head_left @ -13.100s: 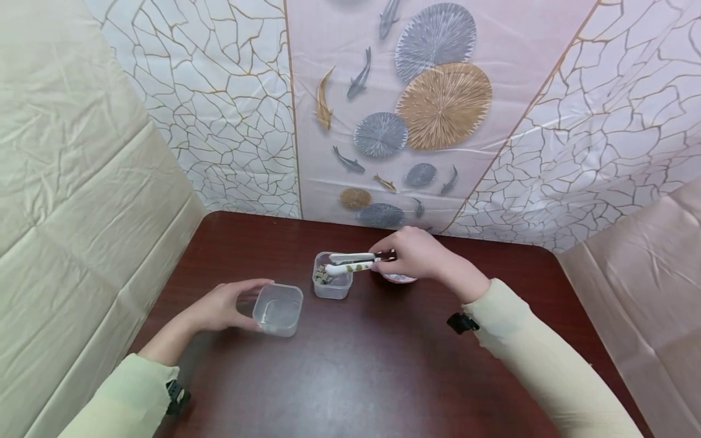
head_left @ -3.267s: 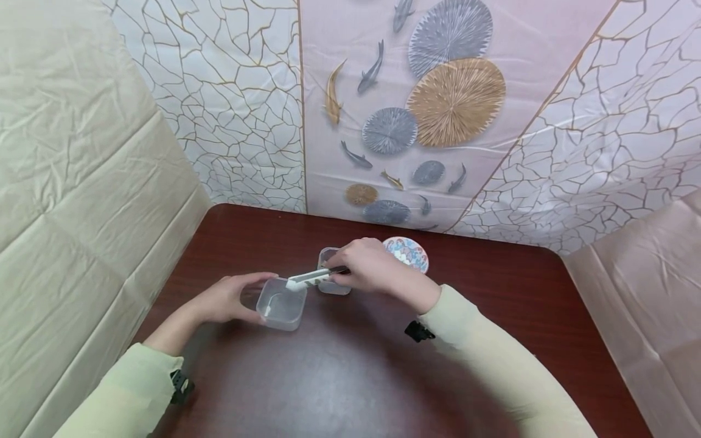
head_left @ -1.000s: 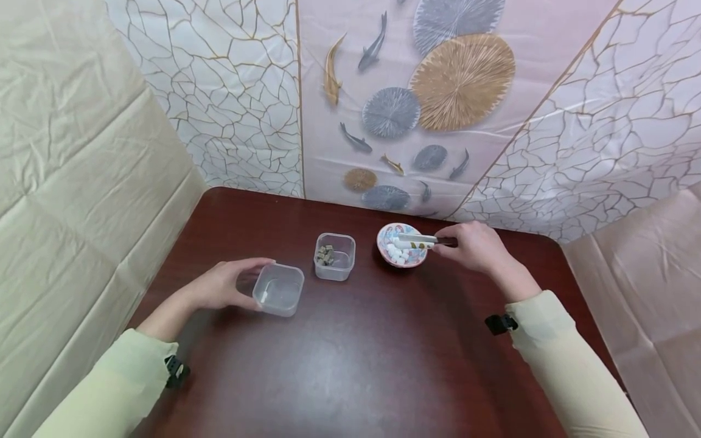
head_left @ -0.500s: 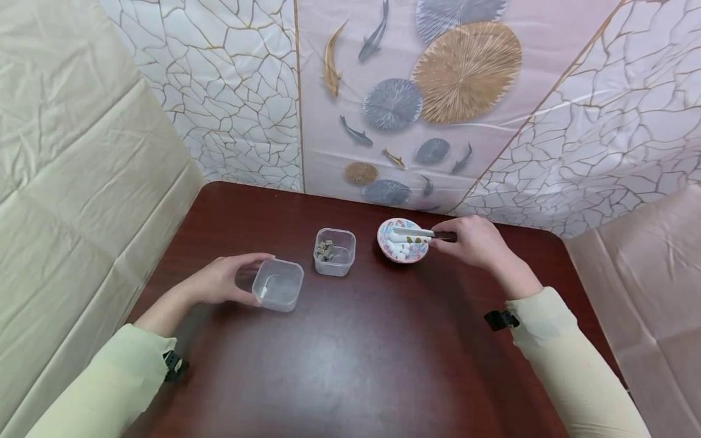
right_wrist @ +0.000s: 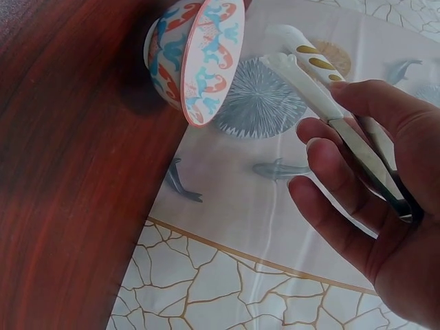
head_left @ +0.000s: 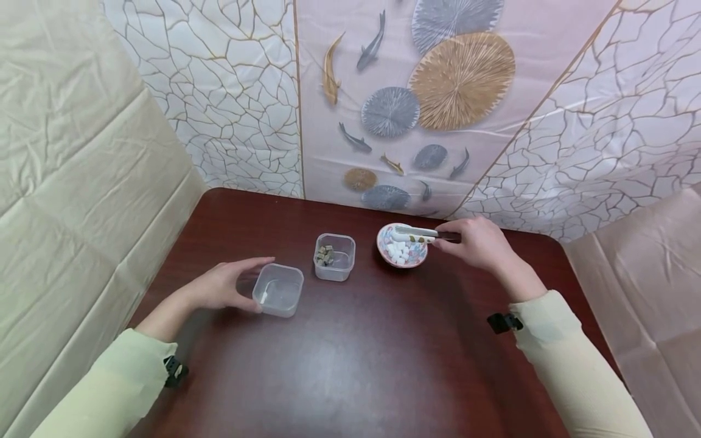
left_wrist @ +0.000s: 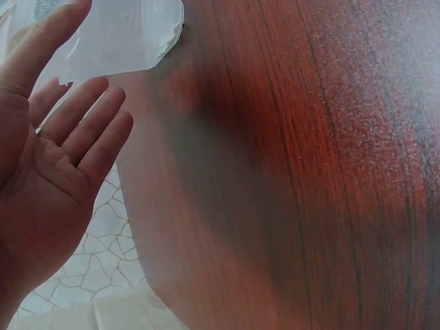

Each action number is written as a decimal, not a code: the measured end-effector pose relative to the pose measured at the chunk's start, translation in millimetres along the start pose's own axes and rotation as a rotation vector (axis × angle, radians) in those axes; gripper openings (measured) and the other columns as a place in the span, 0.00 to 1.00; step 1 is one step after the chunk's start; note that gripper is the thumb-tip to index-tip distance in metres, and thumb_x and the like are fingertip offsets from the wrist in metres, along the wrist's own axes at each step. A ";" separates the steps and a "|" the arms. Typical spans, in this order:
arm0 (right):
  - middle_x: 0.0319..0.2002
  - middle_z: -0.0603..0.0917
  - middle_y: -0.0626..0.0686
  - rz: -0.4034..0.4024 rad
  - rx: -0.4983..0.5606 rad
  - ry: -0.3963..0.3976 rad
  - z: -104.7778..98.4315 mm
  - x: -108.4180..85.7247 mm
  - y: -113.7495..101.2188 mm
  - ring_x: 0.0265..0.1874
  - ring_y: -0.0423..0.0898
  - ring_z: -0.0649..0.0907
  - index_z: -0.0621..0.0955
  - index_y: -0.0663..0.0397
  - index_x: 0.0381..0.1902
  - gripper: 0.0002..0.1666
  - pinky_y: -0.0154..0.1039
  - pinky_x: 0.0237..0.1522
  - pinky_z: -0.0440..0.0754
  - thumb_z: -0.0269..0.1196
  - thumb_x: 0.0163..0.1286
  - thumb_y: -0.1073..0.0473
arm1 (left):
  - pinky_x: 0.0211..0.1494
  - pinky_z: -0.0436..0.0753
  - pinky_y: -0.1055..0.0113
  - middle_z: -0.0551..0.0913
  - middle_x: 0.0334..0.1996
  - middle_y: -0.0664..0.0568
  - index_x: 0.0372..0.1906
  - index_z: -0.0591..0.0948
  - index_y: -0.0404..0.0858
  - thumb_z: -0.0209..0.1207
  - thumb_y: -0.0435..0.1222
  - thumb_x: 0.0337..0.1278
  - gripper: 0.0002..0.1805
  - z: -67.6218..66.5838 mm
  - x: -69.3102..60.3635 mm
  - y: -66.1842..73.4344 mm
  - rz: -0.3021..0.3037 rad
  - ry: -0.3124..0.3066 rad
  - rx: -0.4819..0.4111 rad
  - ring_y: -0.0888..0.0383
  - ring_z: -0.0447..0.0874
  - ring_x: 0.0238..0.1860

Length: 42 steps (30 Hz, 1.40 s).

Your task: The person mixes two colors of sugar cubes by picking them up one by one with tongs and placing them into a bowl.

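Observation:
My left hand (head_left: 219, 286) holds a clear square plastic container (head_left: 279, 290) between thumb and fingers at its left side; a small whitish patch shows inside. In the left wrist view the container (left_wrist: 130, 34) lies by the thumb, and the other fingers (left_wrist: 103, 141) are fairly straight. My right hand (head_left: 475, 243) grips white-tipped tongs (head_left: 418, 235) with a dark handle. Their tips are over a patterned bowl (head_left: 418, 258) of small white pieces (head_left: 397, 251). In the right wrist view the tongs' arms stand apart, with nothing visible between their tips.
A second clear container (head_left: 344, 267), with several greenish-brown cubes (head_left: 325, 255) on its left, stands between the held container and the bowl. The dark reddish wooden table (head_left: 350, 365) meets patterned cloth (head_left: 383, 152) at the back and plain cloth at both sides.
The tongs were over the cube container, then over the left container, and are now back at the bowl. In the last second they shifted only slightly. The left hand kept its container.

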State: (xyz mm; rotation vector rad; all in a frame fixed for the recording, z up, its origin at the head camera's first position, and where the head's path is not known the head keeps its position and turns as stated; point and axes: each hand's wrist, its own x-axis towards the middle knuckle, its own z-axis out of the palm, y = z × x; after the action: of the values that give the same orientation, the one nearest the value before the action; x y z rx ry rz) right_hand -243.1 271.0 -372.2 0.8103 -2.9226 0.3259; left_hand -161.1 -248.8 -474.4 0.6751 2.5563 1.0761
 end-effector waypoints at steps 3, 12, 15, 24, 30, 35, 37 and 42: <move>0.37 0.93 0.53 -0.003 0.006 0.008 -0.1 -0.7 -0.5 0.32 0.54 0.88 0.92 0.52 0.49 0.14 0.59 0.37 0.83 0.73 0.69 0.53 | 0.70 0.78 0.38 0.79 0.71 0.39 0.81 0.68 0.38 0.85 0.48 0.44 0.59 -1.4 -0.4 3.0 -0.018 -0.023 0.017 0.38 0.78 0.71; 0.39 0.94 0.51 -0.036 0.024 0.011 -0.9 2.3 -12.3 0.33 0.53 0.89 0.93 0.50 0.51 0.15 0.58 0.41 0.83 0.73 0.69 0.52 | 0.72 0.75 0.37 0.76 0.74 0.40 0.83 0.66 0.40 0.85 0.50 0.42 0.62 -14.2 2.0 15.2 -0.026 -0.067 0.083 0.39 0.75 0.73; 0.42 0.94 0.53 -0.059 0.032 0.014 -2.2 4.9 -19.9 0.36 0.54 0.90 0.92 0.51 0.51 0.16 0.59 0.43 0.85 0.73 0.70 0.52 | 0.72 0.75 0.36 0.77 0.74 0.41 0.83 0.66 0.41 0.85 0.49 0.44 0.60 -21.1 9.2 21.8 -0.009 -0.065 0.090 0.40 0.74 0.74; 0.46 0.93 0.53 -0.132 0.066 0.006 -0.3 17.6 -43.7 0.37 0.52 0.90 0.92 0.55 0.52 0.17 0.56 0.41 0.86 0.74 0.70 0.52 | 0.73 0.73 0.37 0.74 0.76 0.40 0.84 0.65 0.42 0.83 0.48 0.49 0.58 -31.7 42.1 39.4 0.016 -0.095 0.078 0.41 0.71 0.77; 0.42 0.94 0.50 -0.198 0.068 0.022 10.5 25.4 -55.4 0.33 0.49 0.88 0.92 0.53 0.48 0.15 0.54 0.39 0.85 0.76 0.67 0.53 | 0.77 0.71 0.41 0.74 0.77 0.42 0.83 0.65 0.43 0.83 0.48 0.48 0.58 -30.7 68.3 45.3 0.020 -0.080 0.084 0.44 0.71 0.77; 0.34 0.91 0.44 -0.215 0.068 0.010 18.4 31.1 -65.7 0.27 0.45 0.82 0.93 0.47 0.46 0.12 0.51 0.33 0.83 0.76 0.65 0.54 | 0.78 0.71 0.44 0.74 0.77 0.42 0.83 0.66 0.42 0.83 0.44 0.48 0.57 -24.3 90.7 51.7 0.038 -0.090 0.114 0.44 0.72 0.77; 0.32 0.90 0.42 -0.218 0.063 0.004 20.7 33.7 -69.8 0.26 0.45 0.81 0.92 0.45 0.45 0.11 0.51 0.31 0.82 0.75 0.65 0.54 | 0.78 0.71 0.44 0.74 0.76 0.42 0.83 0.66 0.42 0.83 0.44 0.48 0.57 -21.4 99.1 54.8 0.042 -0.101 0.138 0.44 0.72 0.77; 0.32 0.90 0.41 -0.236 0.039 -0.006 25.5 40.9 -79.5 0.27 0.45 0.83 0.92 0.46 0.43 0.09 0.51 0.31 0.83 0.75 0.66 0.52 | 0.78 0.70 0.45 0.74 0.77 0.43 0.83 0.67 0.42 0.83 0.44 0.48 0.56 -15.5 116.3 59.8 0.051 -0.119 0.185 0.44 0.71 0.77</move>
State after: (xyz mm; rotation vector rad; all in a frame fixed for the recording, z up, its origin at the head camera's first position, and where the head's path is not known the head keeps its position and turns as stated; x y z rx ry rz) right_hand -237.7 178.3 -376.7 1.1488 -2.7932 0.3615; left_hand -248.1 -160.7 -429.5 0.8283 2.5678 0.7945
